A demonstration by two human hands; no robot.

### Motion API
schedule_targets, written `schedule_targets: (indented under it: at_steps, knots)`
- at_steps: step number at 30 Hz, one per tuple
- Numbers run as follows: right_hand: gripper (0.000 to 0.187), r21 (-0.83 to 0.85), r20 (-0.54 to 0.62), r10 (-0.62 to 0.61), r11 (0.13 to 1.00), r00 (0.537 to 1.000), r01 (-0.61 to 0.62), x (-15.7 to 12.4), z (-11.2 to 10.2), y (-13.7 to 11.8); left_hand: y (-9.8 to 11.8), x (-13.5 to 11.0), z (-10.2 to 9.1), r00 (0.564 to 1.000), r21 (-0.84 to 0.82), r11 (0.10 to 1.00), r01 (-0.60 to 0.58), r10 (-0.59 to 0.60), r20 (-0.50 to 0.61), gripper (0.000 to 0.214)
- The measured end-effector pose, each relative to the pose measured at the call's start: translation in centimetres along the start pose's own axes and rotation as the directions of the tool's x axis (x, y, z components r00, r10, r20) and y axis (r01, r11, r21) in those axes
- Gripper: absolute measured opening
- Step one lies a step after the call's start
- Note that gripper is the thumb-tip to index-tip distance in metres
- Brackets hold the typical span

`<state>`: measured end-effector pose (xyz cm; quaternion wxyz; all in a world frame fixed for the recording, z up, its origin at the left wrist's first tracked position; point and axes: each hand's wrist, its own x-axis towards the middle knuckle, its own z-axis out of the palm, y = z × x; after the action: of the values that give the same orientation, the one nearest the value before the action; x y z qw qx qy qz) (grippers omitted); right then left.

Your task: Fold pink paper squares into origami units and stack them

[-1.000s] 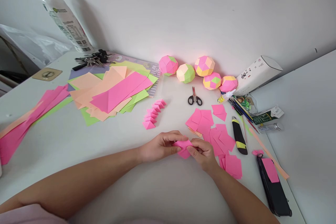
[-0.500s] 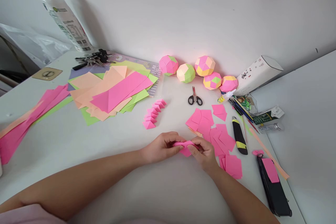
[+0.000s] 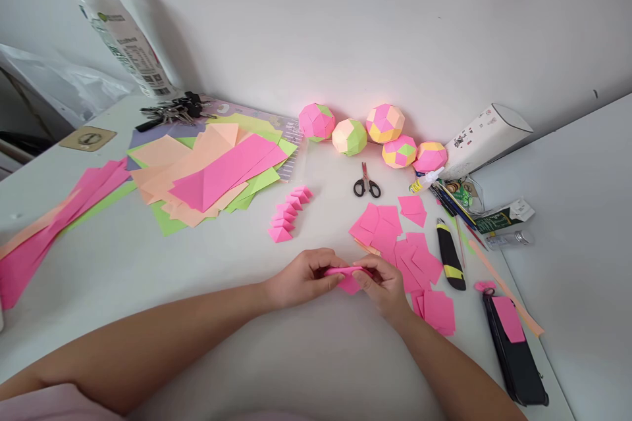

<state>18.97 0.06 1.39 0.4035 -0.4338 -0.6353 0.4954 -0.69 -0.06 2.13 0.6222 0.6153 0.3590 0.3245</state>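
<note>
Both hands pinch one small piece of pink paper (image 3: pixel 350 281) above the table. My left hand (image 3: pixel 309 278) is closed on its left end, thumb in front and fingers behind. At the right end, my right hand (image 3: pixel 382 286) grips it the same way; the fingers hide part of its folds. Beyond the hands stands a slanting row of folded pink paper pieces (image 3: pixel 290 214). Just right of my right hand lie loose flat pink paper pieces (image 3: pixel 412 266), overlapping one another.
Black-handled scissors (image 3: pixel 367 183) lie ahead, before several multicoloured paper balls (image 3: pixel 349 137) along the wall. A black-and-yellow utility knife (image 3: pixel 450 255) and a black phone case (image 3: pixel 516 358) are at right. Coloured paper sheets (image 3: pixel 222 174), keys (image 3: pixel 180 108) and a white bottle (image 3: pixel 126 39) occupy the left.
The pink paper tilts slightly between my fingers, and my right fingers shift a little along its top edge. Everything else stays in place.
</note>
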Motion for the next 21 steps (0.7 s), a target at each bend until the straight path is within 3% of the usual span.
schedule_targets:
  at_steps: [21]
  knots:
    - [0.005,0.030,0.000,-0.002,1.000,1.000,0.002,0.21,-0.07,-0.26,0.37,-0.07,-0.01,1.000,0.080,0.997,0.005,-0.004,-0.009,0.024]
